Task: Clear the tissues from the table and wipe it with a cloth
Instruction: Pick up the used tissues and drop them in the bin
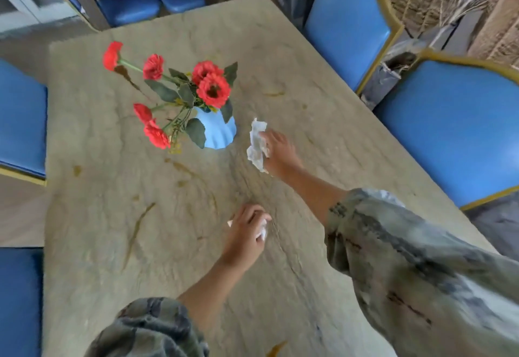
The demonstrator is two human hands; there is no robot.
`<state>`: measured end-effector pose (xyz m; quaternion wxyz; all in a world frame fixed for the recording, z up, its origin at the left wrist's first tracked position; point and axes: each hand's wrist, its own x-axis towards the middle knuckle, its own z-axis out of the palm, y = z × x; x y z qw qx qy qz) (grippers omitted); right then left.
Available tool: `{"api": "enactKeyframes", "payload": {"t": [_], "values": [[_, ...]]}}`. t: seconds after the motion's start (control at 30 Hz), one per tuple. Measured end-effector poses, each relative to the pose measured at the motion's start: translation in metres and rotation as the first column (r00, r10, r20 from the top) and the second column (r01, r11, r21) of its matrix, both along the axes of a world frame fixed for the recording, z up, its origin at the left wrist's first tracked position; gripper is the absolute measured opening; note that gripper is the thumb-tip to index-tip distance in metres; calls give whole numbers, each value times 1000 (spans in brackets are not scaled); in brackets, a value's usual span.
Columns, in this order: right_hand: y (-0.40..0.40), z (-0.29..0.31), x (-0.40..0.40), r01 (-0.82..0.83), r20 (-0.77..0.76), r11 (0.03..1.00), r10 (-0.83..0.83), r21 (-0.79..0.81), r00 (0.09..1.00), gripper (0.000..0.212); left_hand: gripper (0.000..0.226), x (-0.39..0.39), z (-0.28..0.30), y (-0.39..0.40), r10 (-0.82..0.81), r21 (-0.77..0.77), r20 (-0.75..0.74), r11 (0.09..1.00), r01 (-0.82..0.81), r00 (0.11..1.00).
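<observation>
Nearest, the left hand (247, 233) is clenched round a small crumpled tissue (263, 231), mostly hidden, probably just above the table (112, 216). Beyond it, the right hand (278, 151) pinches a larger tissue (257, 146), hanging at its left with its long axis running near-to-far. Left of that hand stands a blue vase (217, 132).

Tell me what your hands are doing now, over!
Right hand grips a crumpled tissue beside the blue vase. Left hand grips another tissue. Brown smears on the table not yet wiped. No cloth in view.
</observation>
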<state>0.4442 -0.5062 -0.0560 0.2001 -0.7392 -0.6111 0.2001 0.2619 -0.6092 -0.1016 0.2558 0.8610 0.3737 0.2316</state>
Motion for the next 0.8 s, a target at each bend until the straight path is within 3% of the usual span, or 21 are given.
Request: {"api": "enactKeyframes", "payload": {"t": [0.17,0.3,0.37,0.47,0.63,0.8], "values": [[35,-23,-12,-110,37,993,111,-32,993,45,34,2,-4,2,16,-2,8,1000,-16,1000],[8,-32,-18,-214,11,975,213,54,977,56,28,0,-6,1,18,28,11,999,-19,1000],[-15,-33,-17,-218,-18,970,221,105,975,47,28,0,-5,2,17,44,11,999,-18,1000],[-48,-34,-17,-130,-47,974,141,183,989,16,33,-1,-3,1,42,27,16,999,-42,999],[-112,-19,-8,-24,-2,974,26,226,1000,25,42,-11,7,-7,120,-89,18,989,-118,993],[-176,4,-14,57,-12,968,-56,244,998,25,44,-23,27,-26,60,-135,-22,989,-62,998]]}}
